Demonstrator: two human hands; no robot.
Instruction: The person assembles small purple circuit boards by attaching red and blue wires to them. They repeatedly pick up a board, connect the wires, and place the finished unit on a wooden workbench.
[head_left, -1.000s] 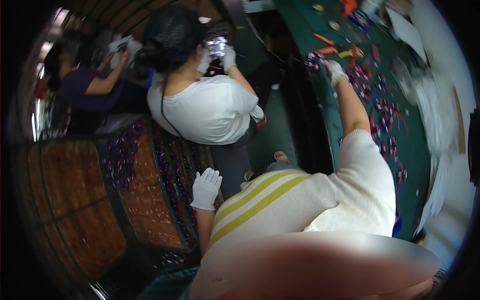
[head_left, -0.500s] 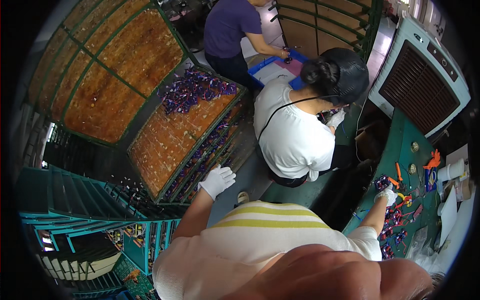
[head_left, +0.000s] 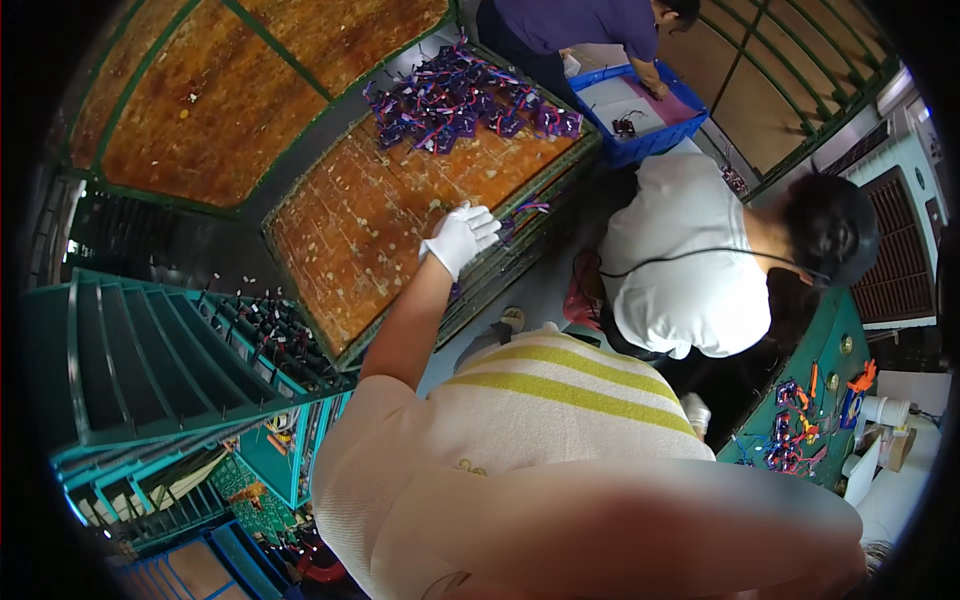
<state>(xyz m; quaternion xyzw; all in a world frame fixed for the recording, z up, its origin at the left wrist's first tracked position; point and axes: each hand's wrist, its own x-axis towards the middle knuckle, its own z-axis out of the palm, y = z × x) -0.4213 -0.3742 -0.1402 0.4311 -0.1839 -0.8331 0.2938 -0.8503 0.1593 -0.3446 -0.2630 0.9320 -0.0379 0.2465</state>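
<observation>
My left hand (head_left: 462, 238), in a white glove, is at the front edge of a wooden board (head_left: 345, 240) on a green metal rack. Its fingers are stretched out and nothing shows in them; whether it touches the edge I cannot tell. Past the fingertips, wires (head_left: 532, 207) in red and blue poke out at the rack's side. A heap of purple parts with red and blue wires (head_left: 460, 95) lies on the board's far end. My right hand (head_left: 696, 412), also white-gloved, shows only in part beside my body, its fingers mostly hidden.
A co-worker in white (head_left: 685, 265) sits ahead on the right; another in purple (head_left: 575, 25) reaches into a blue tray (head_left: 650, 148). A green workbench (head_left: 765, 400) with tools and wired parts is at right. Teal racks (head_left: 170, 350) stand at left.
My view has turned left toward the rack. My left hand has moved up and forward to the board's edge. My right hand has left the wired parts on the bench and come back beside my body.
</observation>
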